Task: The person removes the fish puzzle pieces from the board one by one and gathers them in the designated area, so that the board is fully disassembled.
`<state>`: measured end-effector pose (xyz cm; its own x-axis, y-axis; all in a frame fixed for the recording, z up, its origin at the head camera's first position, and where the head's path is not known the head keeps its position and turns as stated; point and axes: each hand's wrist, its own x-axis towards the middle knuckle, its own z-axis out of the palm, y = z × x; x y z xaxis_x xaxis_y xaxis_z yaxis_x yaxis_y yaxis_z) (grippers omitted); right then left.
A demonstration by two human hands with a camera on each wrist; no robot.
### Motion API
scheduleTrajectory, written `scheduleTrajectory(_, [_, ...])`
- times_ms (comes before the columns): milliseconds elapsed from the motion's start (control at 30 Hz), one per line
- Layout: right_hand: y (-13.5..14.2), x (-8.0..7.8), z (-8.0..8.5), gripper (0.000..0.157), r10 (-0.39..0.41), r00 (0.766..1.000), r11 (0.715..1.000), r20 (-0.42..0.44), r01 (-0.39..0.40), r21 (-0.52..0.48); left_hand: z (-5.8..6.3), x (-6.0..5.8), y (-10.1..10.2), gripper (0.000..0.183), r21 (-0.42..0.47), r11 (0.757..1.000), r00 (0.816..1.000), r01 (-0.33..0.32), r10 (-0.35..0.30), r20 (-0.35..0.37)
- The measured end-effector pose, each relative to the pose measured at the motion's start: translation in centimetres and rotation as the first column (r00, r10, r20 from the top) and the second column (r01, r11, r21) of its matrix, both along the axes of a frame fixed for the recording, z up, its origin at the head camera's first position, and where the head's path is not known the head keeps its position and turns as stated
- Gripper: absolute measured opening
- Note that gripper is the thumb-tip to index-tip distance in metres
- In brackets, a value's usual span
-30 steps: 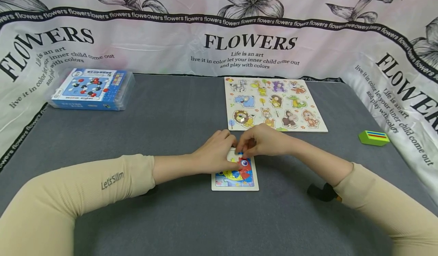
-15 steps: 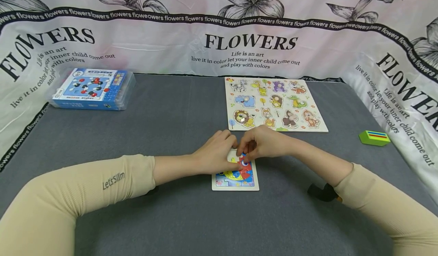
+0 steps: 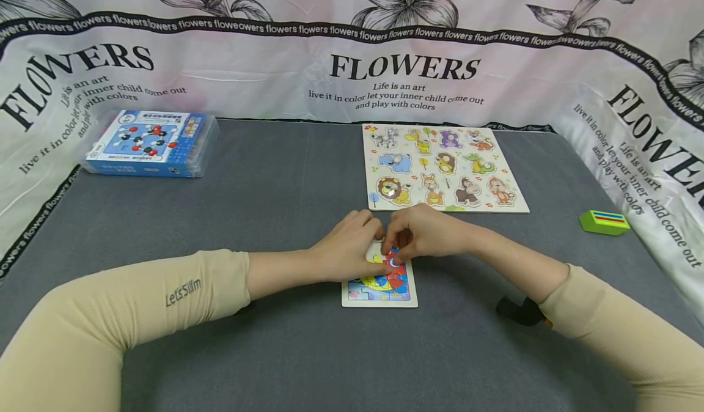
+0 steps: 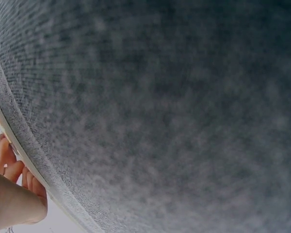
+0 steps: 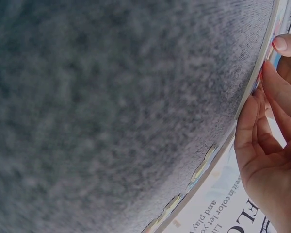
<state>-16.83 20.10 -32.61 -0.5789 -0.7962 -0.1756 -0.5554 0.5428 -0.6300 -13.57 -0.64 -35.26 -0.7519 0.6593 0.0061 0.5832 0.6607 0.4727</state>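
Note:
A small jigsaw puzzle (image 3: 385, 288) in a pale frame lies on the table at centre, with red, yellow and blue parts showing. My left hand (image 3: 349, 250) holds it from the left, its thumb laid across the picture and its fingers at the far edge. My right hand (image 3: 423, 233) has thumb and fingertips pinched together over the puzzle's upper right part, on what appears to be a puzzle piece. Fingers cover most of that piece. In the right wrist view the curled right hand (image 5: 269, 170) sits against the frame's edge.
An animal peg board (image 3: 440, 167) lies just beyond the hands. A blue boxed molecule model set (image 3: 145, 143) is at the far left. On the right are a green block (image 3: 604, 222) and a dark object (image 3: 519, 311) by the right sleeve. A printed curtain hangs behind.
My right thumb and fingertips have shifted slightly toward me and to the right over the puzzle. The left hand stays in place.

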Motion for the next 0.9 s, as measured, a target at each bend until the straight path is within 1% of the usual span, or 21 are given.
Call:
scheduleTrajectory(100, [-0.08, 0.08, 0.03, 0.018, 0.003, 1.000, 1.000, -0.028, -0.003, 0.008, -0.04, -0.01, 0.01, 0.051, -0.002, 1.000, 1.000, 0.004, -0.004, -0.006])
scheduleTrajectory(200, [-0.15, 0.14, 0.08, 0.017, -0.004, 0.999, 1.000, -0.038, 0.004, 0.011, -0.16, -0.05, 0.03, 0.050, -0.001, 1.000, 1.000, 0.010, -0.010, -0.011])
scheduleTrajectory(333, [-0.23, 0.21, 0.13, 0.017, -0.020, 0.999, 1.000, -0.031, 0.021, 0.010, -0.23, -0.07, -0.01, 0.050, -0.004, 1.000, 1.000, 0.015, -0.015, -0.014])
scheduleTrajectory(633, [-0.29, 0.19, 0.18, 0.022, -0.026, 1.000, 0.999, -0.013, 0.026, -0.019, -0.18, -0.06, -0.07, 0.050, -0.010, 1.000, 0.999, 0.016, -0.016, -0.031])
scheduleTrajectory(767, [-0.30, 0.12, 0.18, 0.024, -0.044, 0.999, 0.999, -0.009, 0.044, -0.030, -0.12, -0.04, -0.09, 0.052, -0.018, 1.000, 0.999, 0.017, -0.017, -0.036])
scheduleTrajectory(900, [-0.30, 0.01, 0.30, 0.026, -0.077, 0.997, 0.996, 0.000, 0.077, -0.039, -0.11, -0.04, -0.05, 0.053, -0.019, 1.000, 1.000, 0.009, -0.009, -0.026])
